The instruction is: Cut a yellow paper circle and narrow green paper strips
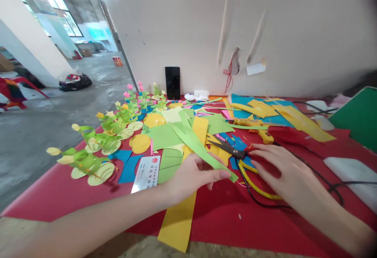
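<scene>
My left hand (191, 175) pinches the lower end of a light green paper strip (191, 138) between thumb and fingers. The strip slants up and left over other papers. My right hand (282, 171) is palm down with its fingers stretched out and apart, fingertips at the handle end of dark-bladed scissors (232, 149). Part of the handles is hidden by the fingers. The scissors lie over yellow and blue paper scraps. Under my left hand passes a long yellow paper strip (178, 226). A printed card (146, 173) lies left of that hand.
Several curled green paper figures on round bases (101, 172) line the red table's left side. A yellow glue gun (250, 123) lies behind the scissors, with cables (262, 205) near my right hand. A black phone (172, 83) leans on the white panel (188, 26). Yellow discs (140, 143) are stacked at left.
</scene>
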The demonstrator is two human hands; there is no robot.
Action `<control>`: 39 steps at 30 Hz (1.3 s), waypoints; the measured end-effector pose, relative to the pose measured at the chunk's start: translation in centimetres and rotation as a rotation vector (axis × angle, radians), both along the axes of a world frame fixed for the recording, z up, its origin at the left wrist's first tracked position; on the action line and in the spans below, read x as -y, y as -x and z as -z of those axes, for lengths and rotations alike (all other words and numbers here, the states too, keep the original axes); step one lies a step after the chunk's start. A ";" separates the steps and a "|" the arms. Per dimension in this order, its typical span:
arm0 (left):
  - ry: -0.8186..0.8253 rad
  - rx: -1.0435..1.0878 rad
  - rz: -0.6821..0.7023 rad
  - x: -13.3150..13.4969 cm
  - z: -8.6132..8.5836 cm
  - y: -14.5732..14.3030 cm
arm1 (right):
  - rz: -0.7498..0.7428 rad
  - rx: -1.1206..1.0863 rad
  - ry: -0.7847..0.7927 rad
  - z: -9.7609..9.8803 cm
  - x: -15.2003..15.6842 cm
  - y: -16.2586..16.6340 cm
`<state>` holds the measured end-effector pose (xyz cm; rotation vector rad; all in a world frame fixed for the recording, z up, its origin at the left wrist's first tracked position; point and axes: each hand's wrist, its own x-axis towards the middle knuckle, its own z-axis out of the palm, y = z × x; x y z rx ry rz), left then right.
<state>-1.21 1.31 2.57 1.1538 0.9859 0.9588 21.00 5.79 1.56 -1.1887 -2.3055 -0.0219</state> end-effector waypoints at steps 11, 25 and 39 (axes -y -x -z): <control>-0.049 -0.024 -0.020 0.8 -0.4 0.5 | -0.294 -0.182 0.610 -3.6 3.4 6.0; -0.497 -0.552 0.296 3.8 -4.4 1.3 | -0.235 -0.341 0.531 -7.8 1.5 4.6; -0.706 -0.793 0.048 0.1 -3.9 3.3 | -0.448 -0.912 0.729 -9.3 0.1 1.8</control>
